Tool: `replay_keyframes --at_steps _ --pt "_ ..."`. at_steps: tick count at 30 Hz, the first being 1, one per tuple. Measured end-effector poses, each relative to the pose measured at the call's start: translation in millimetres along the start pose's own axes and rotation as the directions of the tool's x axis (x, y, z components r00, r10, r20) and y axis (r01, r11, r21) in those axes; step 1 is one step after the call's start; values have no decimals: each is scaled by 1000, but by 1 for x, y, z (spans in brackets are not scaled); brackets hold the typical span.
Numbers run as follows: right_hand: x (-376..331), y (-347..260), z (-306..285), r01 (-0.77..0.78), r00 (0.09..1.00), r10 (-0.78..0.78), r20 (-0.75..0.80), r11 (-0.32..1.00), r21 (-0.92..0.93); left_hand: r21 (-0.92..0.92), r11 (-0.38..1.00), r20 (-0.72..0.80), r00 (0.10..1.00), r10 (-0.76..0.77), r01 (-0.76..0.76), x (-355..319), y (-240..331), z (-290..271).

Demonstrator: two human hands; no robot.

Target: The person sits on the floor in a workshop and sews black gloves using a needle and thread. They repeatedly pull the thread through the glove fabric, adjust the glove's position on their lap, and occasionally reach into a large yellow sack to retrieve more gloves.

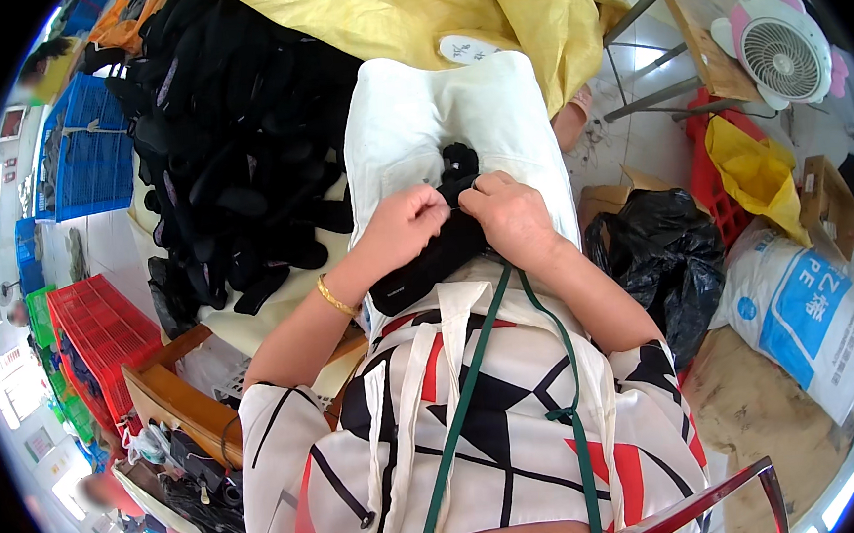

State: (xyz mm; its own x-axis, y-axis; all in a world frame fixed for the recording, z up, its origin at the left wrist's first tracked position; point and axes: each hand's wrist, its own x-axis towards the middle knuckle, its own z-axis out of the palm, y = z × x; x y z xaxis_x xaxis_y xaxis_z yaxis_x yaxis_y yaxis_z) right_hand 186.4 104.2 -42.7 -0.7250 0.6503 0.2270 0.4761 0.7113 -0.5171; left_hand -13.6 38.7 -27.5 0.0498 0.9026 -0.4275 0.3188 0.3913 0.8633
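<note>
On my lap, over white cloth (392, 120), lies a black soft fabric piece (413, 285) with small pale lettering at its lower end. A bunched black part (458, 165) sticks up at its far end. My right hand (511, 219) pinches the fabric's upper edge between thumb and fingers. Just to its left, my left hand (404, 226) is closed, fingertips curled together at the fabric; whatever they hold is too small to make out. To the left a large heap of similar black pieces (229, 132) covers a pale surface.
Yellow sheeting (370, 13) lies beyond my knees. Blue (92, 146) and red crates (105, 334) stand left, near a wooden drawer (183, 388). On the right are a black plastic bag (659, 250), a white-and-blue sack (807, 314), and a fan (778, 49) on a wooden stand.
</note>
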Motion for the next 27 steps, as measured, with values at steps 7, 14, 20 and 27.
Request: replay_keyframes --at_steps 7,14,20,27 --pt "2 -10 17 -125 991 131 -8 965 232 -160 965 58 978 -200 207 12 -8 0" --pt "-23 35 -3 -301 715 554 426 -307 903 -428 879 141 976 -165 210 9 -21 -9" --pt "-93 158 -13 318 132 941 311 -338 886 -527 823 183 974 -134 212 9 -26 -9" --pt "-105 159 -16 276 136 991 -12 -26 961 -155 987 24 999 -49 52 13 -14 -6"
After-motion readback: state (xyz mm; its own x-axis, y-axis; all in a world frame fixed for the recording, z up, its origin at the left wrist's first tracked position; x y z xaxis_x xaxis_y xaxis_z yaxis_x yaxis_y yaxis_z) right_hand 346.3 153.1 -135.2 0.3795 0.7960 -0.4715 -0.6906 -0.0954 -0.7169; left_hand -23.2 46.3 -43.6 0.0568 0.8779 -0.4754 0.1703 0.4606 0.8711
